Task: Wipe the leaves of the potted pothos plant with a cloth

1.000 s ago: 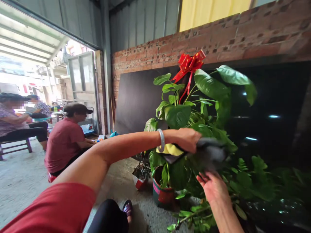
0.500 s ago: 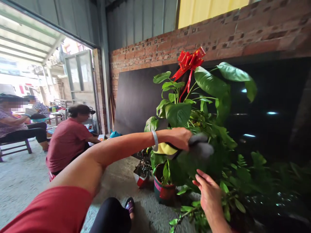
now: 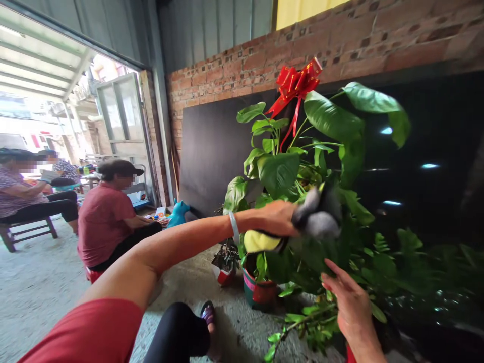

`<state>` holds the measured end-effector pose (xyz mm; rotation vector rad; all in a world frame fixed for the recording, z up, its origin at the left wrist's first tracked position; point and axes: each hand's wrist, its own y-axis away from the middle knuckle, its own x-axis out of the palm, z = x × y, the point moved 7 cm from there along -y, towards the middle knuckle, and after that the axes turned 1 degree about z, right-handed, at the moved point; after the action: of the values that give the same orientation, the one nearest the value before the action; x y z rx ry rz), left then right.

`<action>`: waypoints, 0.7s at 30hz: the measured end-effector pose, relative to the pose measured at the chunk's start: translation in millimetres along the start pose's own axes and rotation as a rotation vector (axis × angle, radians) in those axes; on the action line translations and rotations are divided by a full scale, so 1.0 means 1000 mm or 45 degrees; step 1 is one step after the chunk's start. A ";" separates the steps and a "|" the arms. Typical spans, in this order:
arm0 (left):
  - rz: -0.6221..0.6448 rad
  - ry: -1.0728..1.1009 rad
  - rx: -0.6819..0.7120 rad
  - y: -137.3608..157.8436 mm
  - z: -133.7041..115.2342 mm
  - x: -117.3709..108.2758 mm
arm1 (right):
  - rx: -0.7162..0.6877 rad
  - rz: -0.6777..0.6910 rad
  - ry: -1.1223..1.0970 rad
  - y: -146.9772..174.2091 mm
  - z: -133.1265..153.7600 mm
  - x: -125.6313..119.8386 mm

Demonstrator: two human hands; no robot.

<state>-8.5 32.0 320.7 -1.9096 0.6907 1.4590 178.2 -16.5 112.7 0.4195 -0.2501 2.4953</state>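
Across the top and right of the frame ran a brick wall [image 3: 340, 45] with a dark board [image 3: 215, 151] leaning against it, and a concrete floor [image 3: 34, 297] filled the lower left. Right of centre stood a large potted plant [image 3: 280, 171] with broad green leaves, topped by a red ribbon bow [image 3: 297, 80] near the upper middle; its red and green pot [image 3: 259, 292] sat on the floor at lower centre, with a smaller potted plant [image 3: 225, 262] just to its left. At the left edge, three other people sat: one in a red shirt [image 3: 102, 222] low on the floor, two more on a bench [image 3: 26, 229] behind. The left hand [image 3: 278, 218], reaching across the middle of the frame, was clenched on a grey and yellow cloth [image 3: 317, 222] pressed among the leaves at mid height. The right hand [image 3: 350, 300], at lower right, was open with fingers spread, its fingertips against the lower foliage, gripping nothing. Judged from this view, the leaf wiping was under way at the plant's middle; the upper leaves looked glossy, while whether the lower and rear leaves had been wiped could not be told. A blue figurine [image 3: 177, 213] stood by the board.
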 end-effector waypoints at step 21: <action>0.388 -0.035 -0.194 0.034 0.068 0.071 | 0.136 0.030 0.093 0.011 -0.052 -0.057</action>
<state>-58.6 57.7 233.8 -1.9571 0.9121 1.7660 203.5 -40.7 43.1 0.3697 -0.0934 2.5488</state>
